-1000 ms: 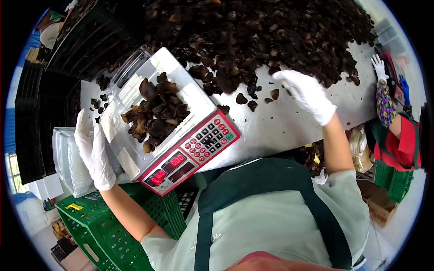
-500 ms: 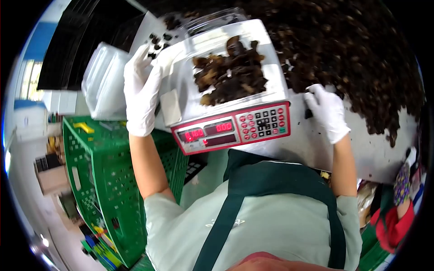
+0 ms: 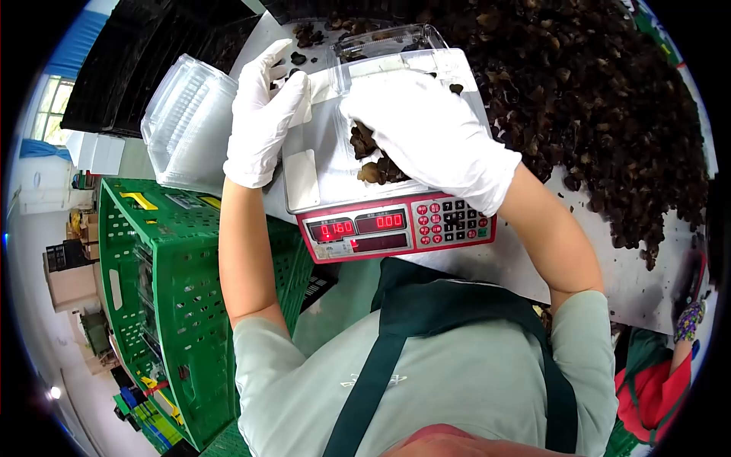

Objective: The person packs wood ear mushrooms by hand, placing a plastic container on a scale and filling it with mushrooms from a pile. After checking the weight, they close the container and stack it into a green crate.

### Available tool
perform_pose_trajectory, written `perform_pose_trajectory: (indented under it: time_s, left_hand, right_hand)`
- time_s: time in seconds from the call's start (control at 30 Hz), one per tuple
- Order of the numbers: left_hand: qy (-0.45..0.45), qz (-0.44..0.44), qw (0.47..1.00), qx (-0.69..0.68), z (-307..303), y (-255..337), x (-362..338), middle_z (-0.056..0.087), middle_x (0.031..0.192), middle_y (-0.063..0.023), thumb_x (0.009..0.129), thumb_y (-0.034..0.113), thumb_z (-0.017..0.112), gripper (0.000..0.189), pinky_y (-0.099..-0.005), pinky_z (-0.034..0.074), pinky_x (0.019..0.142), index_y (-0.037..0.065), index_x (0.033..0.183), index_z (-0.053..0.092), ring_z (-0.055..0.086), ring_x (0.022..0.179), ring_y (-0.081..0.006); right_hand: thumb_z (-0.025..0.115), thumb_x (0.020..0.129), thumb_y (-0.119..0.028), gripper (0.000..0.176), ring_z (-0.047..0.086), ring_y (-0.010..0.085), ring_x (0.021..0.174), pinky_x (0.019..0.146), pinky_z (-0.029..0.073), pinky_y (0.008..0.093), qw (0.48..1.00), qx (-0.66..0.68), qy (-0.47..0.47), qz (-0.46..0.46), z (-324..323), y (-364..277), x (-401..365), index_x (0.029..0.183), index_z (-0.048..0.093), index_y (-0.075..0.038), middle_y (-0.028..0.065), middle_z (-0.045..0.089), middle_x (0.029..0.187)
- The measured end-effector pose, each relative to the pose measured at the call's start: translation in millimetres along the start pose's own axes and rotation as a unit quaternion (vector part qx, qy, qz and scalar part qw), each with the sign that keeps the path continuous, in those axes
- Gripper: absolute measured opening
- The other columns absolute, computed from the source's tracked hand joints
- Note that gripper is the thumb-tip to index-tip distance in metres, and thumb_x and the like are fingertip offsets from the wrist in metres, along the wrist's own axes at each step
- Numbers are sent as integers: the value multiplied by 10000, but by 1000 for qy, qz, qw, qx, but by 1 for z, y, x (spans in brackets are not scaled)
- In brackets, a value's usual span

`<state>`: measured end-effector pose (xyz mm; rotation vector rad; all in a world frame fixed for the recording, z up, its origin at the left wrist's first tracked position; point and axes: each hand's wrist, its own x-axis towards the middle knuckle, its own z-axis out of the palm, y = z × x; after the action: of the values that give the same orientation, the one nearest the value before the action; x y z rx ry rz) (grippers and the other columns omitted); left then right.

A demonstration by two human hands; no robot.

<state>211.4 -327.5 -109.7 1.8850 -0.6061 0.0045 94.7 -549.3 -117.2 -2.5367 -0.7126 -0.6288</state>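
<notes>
A white and red digital scale (image 3: 396,228) stands on the metal table, its display lit red. On it lies an open clear plastic container (image 3: 384,39) with dark dried mushrooms (image 3: 369,164) inside. My right hand (image 3: 426,133), in a white glove, lies palm down over the mushrooms in the container and hides most of them. Its fingertips are out of sight. My left hand (image 3: 263,126), also gloved, holds the container's left edge beside the scale platform.
A large heap of dark mushrooms (image 3: 609,114) covers the table to the right and behind. A stack of clear containers (image 3: 186,122) sits left of the scale, above a green crate (image 3: 145,282). Black crates (image 3: 152,46) stand far left. Another person's sleeve (image 3: 659,388) shows at lower right.
My right hand left the table by the loose mushrooms and moved onto the mushrooms in the container. My left hand stayed at the container's left edge. The camera view swung.
</notes>
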Motion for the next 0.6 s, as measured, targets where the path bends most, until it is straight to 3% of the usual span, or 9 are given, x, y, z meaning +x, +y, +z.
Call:
perform_pose_trajectory:
  time_s: [0.1, 0.17, 0.23, 0.33, 0.37, 0.43, 0.47, 0.5, 0.6]
  left_hand:
    - [-3, 3, 1000, -18, 6, 3, 7, 542, 1345, -136, 970, 205, 682, 536, -260, 526, 843, 53, 1455, 511, 603, 995, -121]
    - [-16, 1, 1000, 6, 7, -2, 16, 570, 1315, -104, 966, 213, 687, 516, -232, 530, 775, 76, 1440, 537, 602, 935, -87]
    - [-10, 16, 1000, 19, 9, -17, 31, 610, 1270, -133, 957, 280, 679, 536, -301, 548, 842, 74, 1433, 544, 651, 952, -174]
    - [-36, 96, 969, 223, 11, -37, 60, 636, 1252, -255, 939, 389, 606, 607, -422, 487, 1021, 30, 1422, 530, 655, 1116, -403]
    - [-69, -10, 975, 211, 16, -37, 70, 643, 1262, -256, 941, 389, 600, 600, -425, 485, 1024, 27, 1415, 540, 635, 1184, -383]
    - [-66, -84, 939, 326, 33, -12, 78, 666, 1272, -179, 959, 257, 681, 613, -326, 475, 1026, -17, 1468, 476, 649, 1145, -240]
    - [-78, -132, 925, 346, 37, -15, 88, 649, 1272, -286, 878, 311, 705, 728, -420, 488, 1041, -18, 1468, 435, 629, 1206, -397]
    - [-119, -121, 917, 361, 40, -16, 92, 638, 1270, -324, 848, 385, 670, 816, -453, 484, 1045, -2, 1504, 377, 621, 1207, -441]
    - [-40, -64, 946, 315, 47, -29, 93, 672, 1207, -299, 853, 290, 666, 767, -431, 524, 989, 33, 1511, 368, 676, 1122, -401]
  right_hand:
    - [639, 884, -129, 357, 580, 315, 1234, 1091, 443, 409, 997, -59, 13, -40, 3, 7, -9, 1239, 628, -84, 152, 598, 1337]
    - [635, 889, -106, 433, 562, 329, 1281, 1111, 429, 421, 999, 41, 24, -20, -27, 2, -6, 1322, 615, -95, 163, 581, 1398]
    - [614, 910, -63, 424, 547, 350, 1310, 1115, 433, 421, 992, 92, 74, 40, -60, 9, -19, 1332, 634, -93, 177, 599, 1379]
    - [588, 963, -43, 340, 576, 224, 1264, 1098, 436, 356, 946, 127, 139, 265, -82, 11, -57, 1296, 652, -39, 120, 619, 1354]
    - [580, 979, -53, 341, 575, 196, 1254, 1091, 434, 338, 894, 209, 165, 362, -83, 8, -71, 1315, 639, -32, 102, 622, 1355]
    - [567, 999, -73, 370, 632, 161, 1112, 1009, 466, 299, 846, 223, 174, 452, -81, 8, -98, 1363, 607, -15, 91, 653, 1315]
    - [569, 999, -79, 375, 635, 138, 1067, 972, 474, 283, 829, 245, 162, 475, -76, 8, -113, 1366, 605, -12, 91, 661, 1292]
    - [571, 998, -85, 380, 638, 116, 1021, 934, 482, 267, 811, 267, 152, 498, -71, 7, -125, 1370, 602, -10, 92, 669, 1269]
    - [573, 999, -82, 399, 618, 85, 952, 894, 479, 242, 786, 320, 129, 512, -60, -1, -138, 1394, 585, -26, 66, 679, 1214]
